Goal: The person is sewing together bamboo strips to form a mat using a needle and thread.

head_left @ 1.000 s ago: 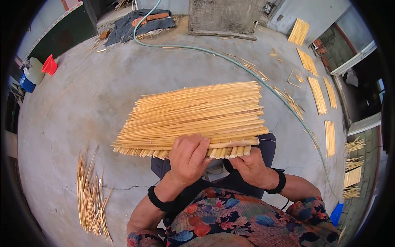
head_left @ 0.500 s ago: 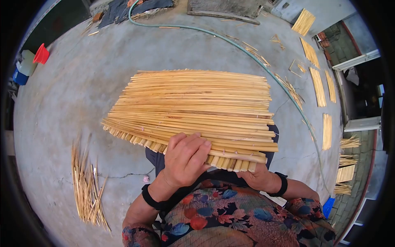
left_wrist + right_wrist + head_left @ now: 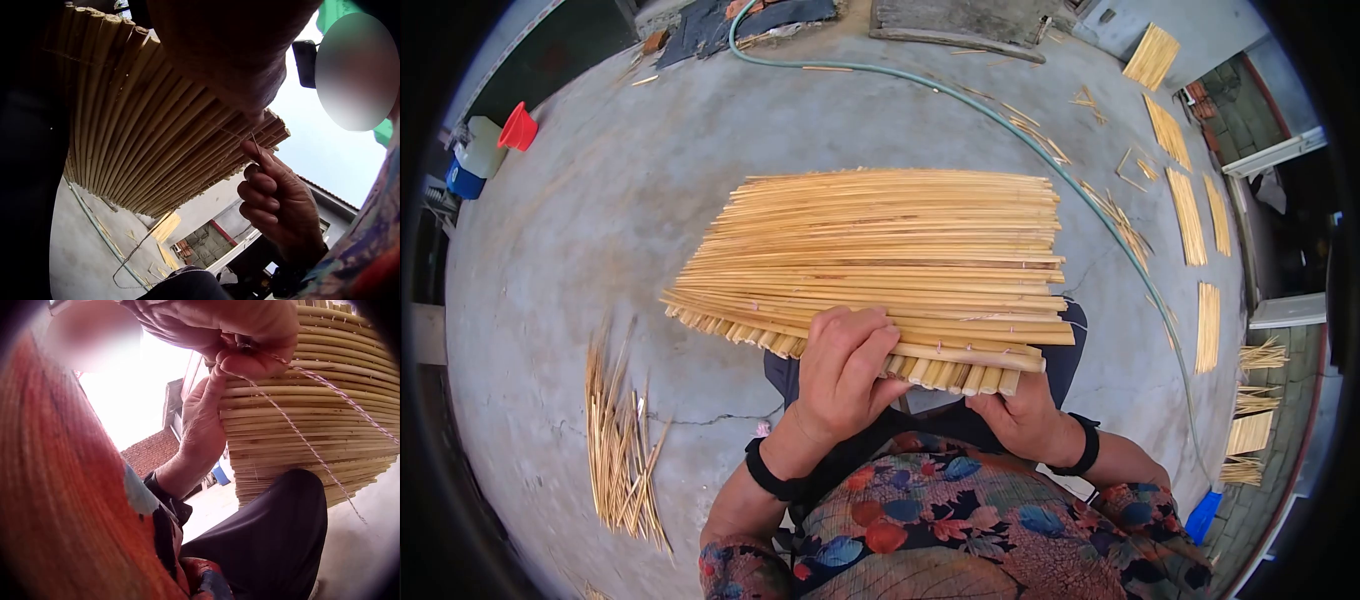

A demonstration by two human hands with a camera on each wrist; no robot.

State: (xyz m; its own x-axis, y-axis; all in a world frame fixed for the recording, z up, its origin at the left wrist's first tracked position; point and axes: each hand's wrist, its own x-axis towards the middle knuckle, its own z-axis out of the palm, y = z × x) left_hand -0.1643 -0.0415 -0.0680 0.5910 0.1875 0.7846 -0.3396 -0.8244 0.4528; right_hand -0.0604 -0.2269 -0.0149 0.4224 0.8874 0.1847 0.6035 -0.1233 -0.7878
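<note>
A mat of straw-coloured stalks (image 3: 880, 230) bound side by side lies over the person's knees, its near edge folded under. The left hand (image 3: 840, 375) grips this edge left of its right end, fingers on top and thumb beneath. Close to the edge's right corner, the right hand (image 3: 1025, 415) is partly hidden under the stalks. In the left wrist view the right hand (image 3: 275, 200) pinches a thin string (image 3: 255, 140) between thumb and forefinger. Pink-and-white twisted string (image 3: 337, 390) runs from the hands across the mat's underside in the right wrist view.
Loose stalks (image 3: 625, 460) lie on the concrete floor at the left. A green hose (image 3: 1000, 115) curves past the mat, with smaller stalk mats (image 3: 1187, 215) beyond it at the right. A red bucket (image 3: 518, 127) stands at the far left.
The mat has turned slightly, its right front corner coming nearer the body. The left hand keeps its grip on the edge. More of the right hand shows at the corner than half a second ago.
</note>
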